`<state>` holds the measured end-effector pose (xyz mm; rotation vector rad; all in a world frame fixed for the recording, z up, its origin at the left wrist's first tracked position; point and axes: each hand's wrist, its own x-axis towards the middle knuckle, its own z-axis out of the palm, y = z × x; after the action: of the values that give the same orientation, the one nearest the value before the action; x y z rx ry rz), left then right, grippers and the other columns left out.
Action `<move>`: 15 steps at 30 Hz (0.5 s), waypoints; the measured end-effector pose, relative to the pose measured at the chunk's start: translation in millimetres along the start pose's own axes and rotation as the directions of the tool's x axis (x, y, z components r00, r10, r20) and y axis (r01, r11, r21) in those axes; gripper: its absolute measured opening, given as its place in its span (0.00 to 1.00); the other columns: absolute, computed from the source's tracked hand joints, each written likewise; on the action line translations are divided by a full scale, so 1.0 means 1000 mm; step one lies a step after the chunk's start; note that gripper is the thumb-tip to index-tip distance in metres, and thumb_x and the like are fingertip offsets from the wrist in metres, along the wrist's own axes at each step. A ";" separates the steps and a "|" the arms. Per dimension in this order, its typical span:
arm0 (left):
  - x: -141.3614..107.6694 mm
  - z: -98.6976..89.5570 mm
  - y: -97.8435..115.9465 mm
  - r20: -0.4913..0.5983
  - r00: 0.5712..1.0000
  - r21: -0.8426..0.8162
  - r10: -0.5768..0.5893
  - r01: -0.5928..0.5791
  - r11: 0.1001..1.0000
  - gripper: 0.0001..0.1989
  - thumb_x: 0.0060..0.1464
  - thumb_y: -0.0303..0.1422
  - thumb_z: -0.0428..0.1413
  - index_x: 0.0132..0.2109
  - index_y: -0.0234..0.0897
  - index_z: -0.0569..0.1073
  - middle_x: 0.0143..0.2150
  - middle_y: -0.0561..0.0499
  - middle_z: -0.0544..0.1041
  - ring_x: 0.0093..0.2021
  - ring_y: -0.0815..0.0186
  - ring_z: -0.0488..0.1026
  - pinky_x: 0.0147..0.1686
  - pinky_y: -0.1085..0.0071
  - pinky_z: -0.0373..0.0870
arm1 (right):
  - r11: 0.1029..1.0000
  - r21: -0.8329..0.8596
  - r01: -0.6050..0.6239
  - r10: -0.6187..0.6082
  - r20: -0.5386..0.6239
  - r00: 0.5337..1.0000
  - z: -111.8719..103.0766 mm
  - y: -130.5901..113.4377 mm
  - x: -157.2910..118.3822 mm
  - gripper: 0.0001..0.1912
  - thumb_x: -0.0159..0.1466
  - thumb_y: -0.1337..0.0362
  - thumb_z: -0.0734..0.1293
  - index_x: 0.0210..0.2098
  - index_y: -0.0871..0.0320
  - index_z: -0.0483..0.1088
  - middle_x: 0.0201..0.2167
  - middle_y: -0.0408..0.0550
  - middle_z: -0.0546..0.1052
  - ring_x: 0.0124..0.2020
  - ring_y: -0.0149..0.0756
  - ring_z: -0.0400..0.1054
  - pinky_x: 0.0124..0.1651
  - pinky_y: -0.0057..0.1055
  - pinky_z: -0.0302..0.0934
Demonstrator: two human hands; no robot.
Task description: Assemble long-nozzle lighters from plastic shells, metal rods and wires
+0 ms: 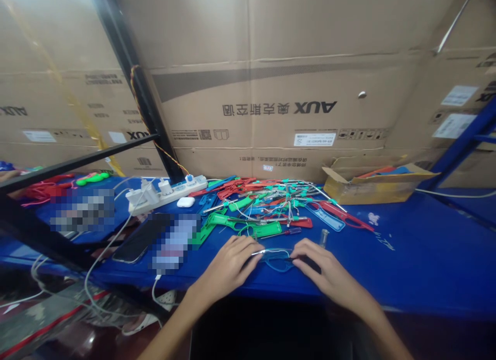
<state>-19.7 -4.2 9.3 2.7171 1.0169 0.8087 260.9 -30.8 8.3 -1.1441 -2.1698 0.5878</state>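
Between my two hands, near the table's front edge, is a blue plastic part (279, 263) with a thin white wire (277, 250) across it. The fingers of my left hand (234, 264) pinch its left end, where a short silvery piece shows. My right hand (323, 267) grips the right end between thumb and fingers, close to a small dark piece. Just beyond them lies a screwdriver (292, 231) with a purple handle. A pile of green, red and blue plastic parts (267, 229) with metal rods and wires spreads behind my hands.
A clear cylindrical object (324, 238) stands near my right hand. An open cardboard box (368, 190) sits at the back right. To the left are a power strip (168, 193), a white case (186, 202) and a black phone (142, 238). Large cardboard sheets (279, 86) rise behind the blue table (418, 267).
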 end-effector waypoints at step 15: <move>-0.004 -0.001 0.002 -0.065 0.981 0.017 0.185 -0.185 0.983 0.10 0.72 0.32 0.52 0.56 0.40 0.74 0.46 0.47 0.79 0.46 0.62 0.75 0.48 0.64 0.69 | 0.992 -0.073 0.106 -0.113 -0.090 0.990 0.012 -0.009 0.014 0.13 0.74 0.55 0.63 0.52 0.50 0.76 0.47 0.48 0.81 0.49 0.41 0.74 0.58 0.43 0.63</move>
<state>-21.7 -7.8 9.0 2.8436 0.7900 0.9308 241.4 -25.0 9.8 -1.0577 -2.1702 0.4076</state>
